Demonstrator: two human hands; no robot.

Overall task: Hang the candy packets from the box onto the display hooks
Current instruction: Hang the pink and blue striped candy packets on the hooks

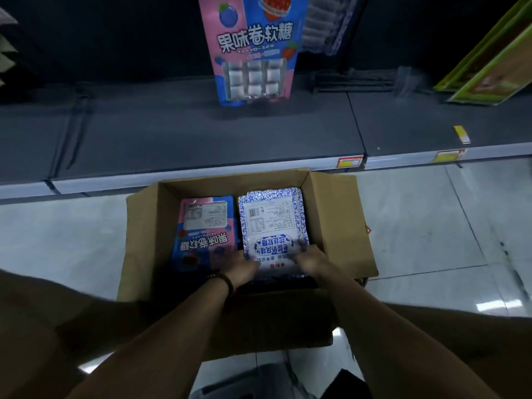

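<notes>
An open cardboard box [339, 214] stands on the floor before the shelf. Inside lie a pink-and-blue candy packet [201, 226] on the left and a stack of white packets with blue pattern [270, 220] on the right. Both my hands reach into the box at the near end of the white-and-blue stack. My left hand [241, 269] grips its near left corner, and my right hand [309, 260] grips its near right edge. One pink-and-blue packet [253, 47] hangs above the shelf at the top centre; its hook is out of view.
A dark grey shelf [201, 139] runs across behind the box, with price tags [349, 162] on its front edge. Green packages [489, 67] lean at the far right. Pale packets [325, 24] hang behind the hung one. Light floor tiles [431, 226] surround the box.
</notes>
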